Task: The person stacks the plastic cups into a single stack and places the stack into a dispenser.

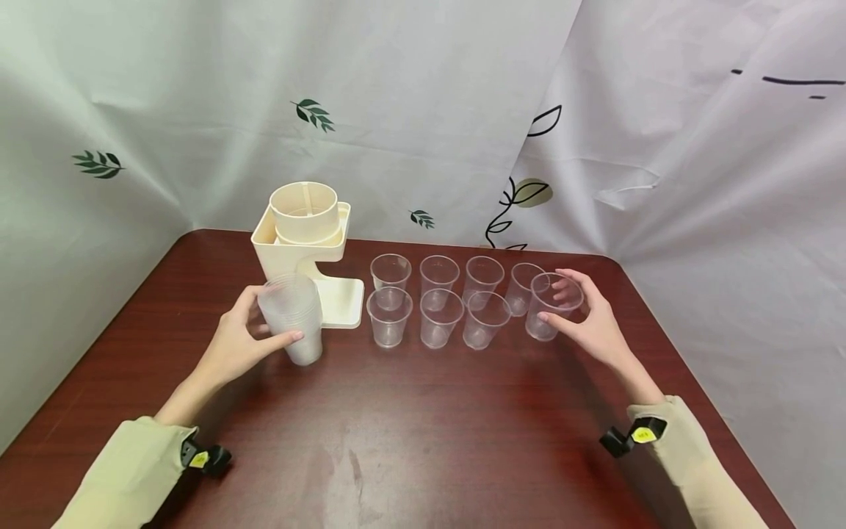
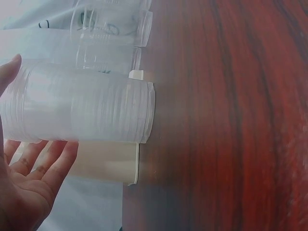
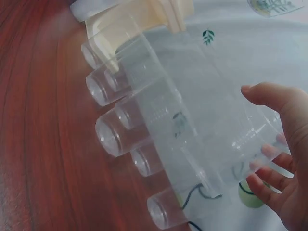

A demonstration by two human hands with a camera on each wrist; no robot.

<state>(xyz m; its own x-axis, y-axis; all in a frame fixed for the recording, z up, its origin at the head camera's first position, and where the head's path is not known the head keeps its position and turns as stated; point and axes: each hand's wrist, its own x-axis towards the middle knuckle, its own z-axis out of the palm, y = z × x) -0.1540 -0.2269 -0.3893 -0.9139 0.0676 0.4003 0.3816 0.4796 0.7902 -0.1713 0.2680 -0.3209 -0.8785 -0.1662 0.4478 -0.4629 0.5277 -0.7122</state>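
My left hand grips a stack of nested clear plastic cups, thumb on the near side and fingers behind. The stack is upright; its base is at or very close to the tabletop. At the right end of two rows, my right hand holds a single clear plastic cup between thumb and fingers. In the right wrist view this cup looks raised off the table. Several more clear cups stand upright, mouths up, in a front row and a back row between my hands.
Behind the stack stands a cream plastic holder with a round top ring and a flat foot. The dark red wooden table ends at a pale curtain with leaf prints.
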